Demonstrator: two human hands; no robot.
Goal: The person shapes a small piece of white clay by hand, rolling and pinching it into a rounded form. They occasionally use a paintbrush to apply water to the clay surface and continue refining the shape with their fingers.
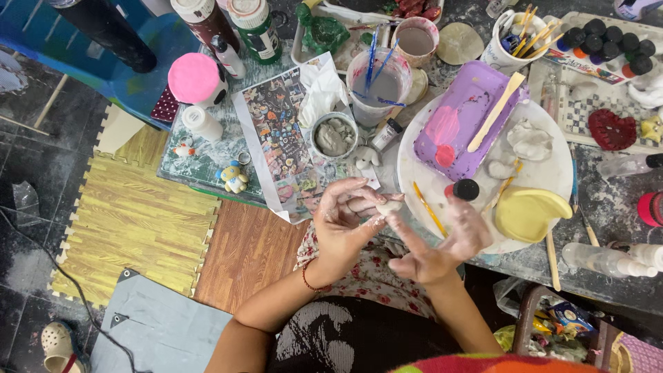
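Small white clay lump [389, 205] pinched in my left hand [343, 221], fingers [359, 200] clamped on it, above tabletop [525, 266] edge. My right hand [442, 242] just beside, fingers spread apart, forefinger touching lump, palm smeared white. White round tray [545, 173] right behind, carrying purple palette [459, 117], wooden stick [496, 110], yellow lid [528, 213]. Bowl of grey clay [334, 136], cup of murky water [378, 84] farther back.
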